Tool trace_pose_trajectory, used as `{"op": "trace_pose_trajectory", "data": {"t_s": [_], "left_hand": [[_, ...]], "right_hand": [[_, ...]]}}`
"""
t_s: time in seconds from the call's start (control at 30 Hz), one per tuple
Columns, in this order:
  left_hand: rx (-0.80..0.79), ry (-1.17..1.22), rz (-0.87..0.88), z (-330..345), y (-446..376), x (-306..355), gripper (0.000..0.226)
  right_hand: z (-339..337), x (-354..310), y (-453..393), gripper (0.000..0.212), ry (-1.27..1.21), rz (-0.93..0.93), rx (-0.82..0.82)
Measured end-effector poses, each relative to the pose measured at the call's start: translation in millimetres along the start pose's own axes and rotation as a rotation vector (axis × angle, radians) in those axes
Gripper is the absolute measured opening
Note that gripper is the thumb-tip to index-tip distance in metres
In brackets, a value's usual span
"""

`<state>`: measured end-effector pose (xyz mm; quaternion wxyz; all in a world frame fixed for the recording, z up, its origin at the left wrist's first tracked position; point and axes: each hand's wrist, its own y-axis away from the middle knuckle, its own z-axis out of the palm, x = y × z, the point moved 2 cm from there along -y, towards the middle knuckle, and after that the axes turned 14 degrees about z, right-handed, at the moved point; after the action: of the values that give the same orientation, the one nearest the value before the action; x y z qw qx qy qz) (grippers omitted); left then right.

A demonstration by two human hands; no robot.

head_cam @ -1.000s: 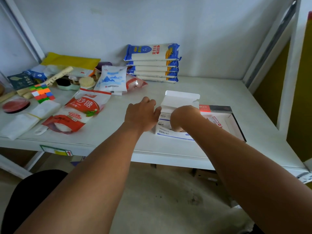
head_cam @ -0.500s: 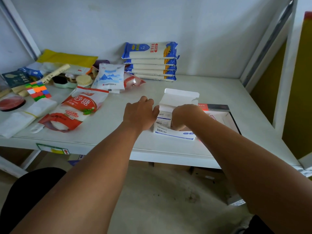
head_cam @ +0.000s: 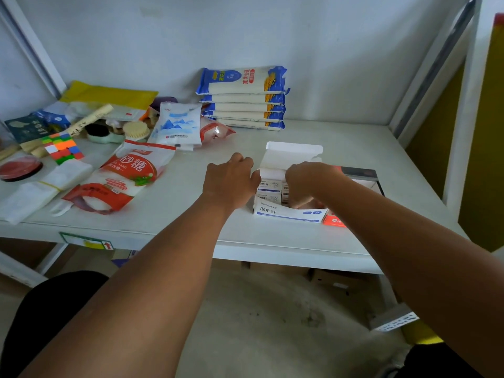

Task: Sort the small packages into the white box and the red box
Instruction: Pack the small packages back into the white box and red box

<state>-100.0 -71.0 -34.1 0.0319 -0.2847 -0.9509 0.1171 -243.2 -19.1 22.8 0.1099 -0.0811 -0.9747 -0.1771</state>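
Note:
A white box [head_cam: 289,214] with blue print stands open on the table, its lid flap [head_cam: 293,154] raised at the back. Small white packages [head_cam: 268,188] stand in its left part. My left hand [head_cam: 230,180] presses against the box's left side, fingers curled over the table. My right hand [head_cam: 305,184] reaches down inside the box, fingertips hidden among the packages; whether it grips one I cannot tell. The red box [head_cam: 334,221] lies right behind the white one, mostly covered by my right forearm, with its dark far rim [head_cam: 360,171] showing.
A red and white sugar bag [head_cam: 122,178] lies left of my hands. Stacked blue noodle packs [head_cam: 242,98] sit at the back wall beside a white pouch [head_cam: 177,125]. A colour cube [head_cam: 64,147], brushes and cloths crowd the far left. A shelf post [head_cam: 461,110] rises at right.
My right hand has gone deeper into the white box. My left hand stays at the box's left side. The view has shifted slightly.

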Motion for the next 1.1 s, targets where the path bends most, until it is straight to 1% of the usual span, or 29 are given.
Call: {"op": "trace_pose_trajectory", "data": {"t_s": [0.17,0.23,0.37,0.47,0.57,0.63,0.73,0.8,0.83,0.9,0.97,1.1], "left_hand": [[0.009,-0.015,0.022,-2,0,2,0.043],[0.015,-0.029,0.023,-2,0,1,0.043],[0.024,-0.054,0.026,-1,0,1,0.043],[0.029,-0.07,0.036,-1,-1,2,0.043],[0.04,-0.072,0.044,-1,-1,3,0.043],[0.041,-0.067,0.042,-1,-1,3,0.044],[0.036,-0.063,0.044,-1,-1,4,0.043],[0.039,-0.08,0.061,-2,-2,5,0.042],[0.041,-0.084,0.072,-3,-2,6,0.041],[0.046,-0.079,0.082,-3,-2,8,0.039],[0.054,-0.057,0.072,-3,-2,8,0.038],[0.097,-0.052,0.079,-1,0,6,0.036]], "right_hand": [[-3,17,-4,0.061,-0.116,0.009,-0.023],[-4,24,-6,0.059,-0.104,-0.003,-0.024],[-5,34,-7,0.045,-0.153,-0.092,-0.092],[-6,35,-2,0.036,-0.093,-0.159,-0.148],[-7,33,0,0.023,-0.115,-0.171,-0.16],[-4,33,-2,0.02,-0.183,-0.149,-0.133],[-1,37,-6,0.022,-0.269,-0.131,-0.002],[-5,42,-5,0.022,-0.299,-0.125,0.048],[-7,44,-4,0.024,-0.367,-0.117,0.063],[-10,47,-6,0.023,-0.62,-0.08,0.088],[-7,45,-8,0.02,-0.751,-0.057,0.141],[11,41,-16,0.017,-0.613,-0.031,0.214]]}}
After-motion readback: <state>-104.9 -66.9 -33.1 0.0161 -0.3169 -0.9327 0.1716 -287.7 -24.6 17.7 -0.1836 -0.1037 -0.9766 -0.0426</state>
